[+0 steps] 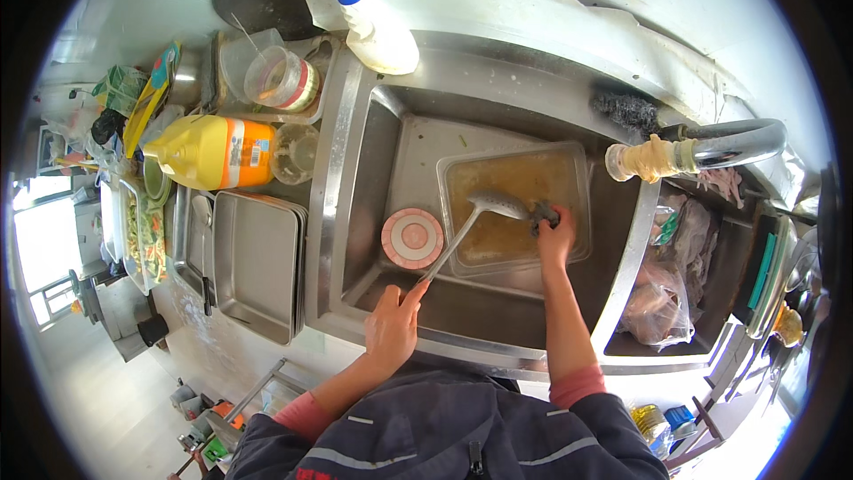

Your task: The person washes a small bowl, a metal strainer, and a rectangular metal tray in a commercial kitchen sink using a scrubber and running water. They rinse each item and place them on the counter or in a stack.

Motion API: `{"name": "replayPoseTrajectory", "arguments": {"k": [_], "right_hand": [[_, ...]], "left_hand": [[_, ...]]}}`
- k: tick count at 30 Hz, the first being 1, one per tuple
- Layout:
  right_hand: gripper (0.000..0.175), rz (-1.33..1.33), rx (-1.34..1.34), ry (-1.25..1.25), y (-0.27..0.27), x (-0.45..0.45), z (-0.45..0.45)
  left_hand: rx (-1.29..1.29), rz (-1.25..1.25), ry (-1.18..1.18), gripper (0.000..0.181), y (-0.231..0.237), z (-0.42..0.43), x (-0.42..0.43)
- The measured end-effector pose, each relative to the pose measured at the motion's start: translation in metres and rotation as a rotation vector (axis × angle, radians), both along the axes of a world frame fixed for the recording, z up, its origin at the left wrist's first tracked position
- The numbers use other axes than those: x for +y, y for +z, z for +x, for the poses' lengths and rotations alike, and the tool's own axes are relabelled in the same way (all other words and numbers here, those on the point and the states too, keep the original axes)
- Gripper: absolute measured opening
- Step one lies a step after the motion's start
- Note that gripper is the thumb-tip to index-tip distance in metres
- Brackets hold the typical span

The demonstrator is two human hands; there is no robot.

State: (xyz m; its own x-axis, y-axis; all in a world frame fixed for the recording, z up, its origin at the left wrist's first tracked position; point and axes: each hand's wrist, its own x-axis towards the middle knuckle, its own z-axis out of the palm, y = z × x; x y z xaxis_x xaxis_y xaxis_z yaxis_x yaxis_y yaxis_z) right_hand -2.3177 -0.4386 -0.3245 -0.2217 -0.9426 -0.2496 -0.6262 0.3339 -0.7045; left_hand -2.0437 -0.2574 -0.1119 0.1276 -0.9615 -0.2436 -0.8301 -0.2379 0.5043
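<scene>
My left hand (393,320) is closed round the handle of a metal skimmer (500,203), whose perforated head lies over a clear plastic tub (516,260) of brownish liquid. In my right hand (557,233) is a grey scouring pad (543,216), held at the right edge of the skimmer's head, above the tub. The tub stands in a stainless steel sink (426,153). A pink and white round dish (412,238) sits in the sink, left of the tub and beside the skimmer's handle.
A faucet (720,143) reaches in from the right, above a second basin holding plastic bags (656,307). A white spray bottle (380,33) stands behind the sink. Left are a yellow jug (206,152) and stacked metal trays (256,260). Dark steel wool (626,113) lies on the rear ledge.
</scene>
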Motion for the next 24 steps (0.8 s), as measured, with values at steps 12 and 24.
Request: {"name": "replayPoseTrajectory", "arguments": {"k": [12,24], "right_hand": [[0.049,-0.300,-0.185,0.725,0.166,0.098,0.113],[0.025,-0.438,0.256,0.693,0.113,0.032,0.073]], "left_hand": [[0.041,0.179,0.015,0.041,0.000,0.001,-0.011],[-0.005,0.171,-0.030,0.042,0.004,0.001,-0.018]]}}
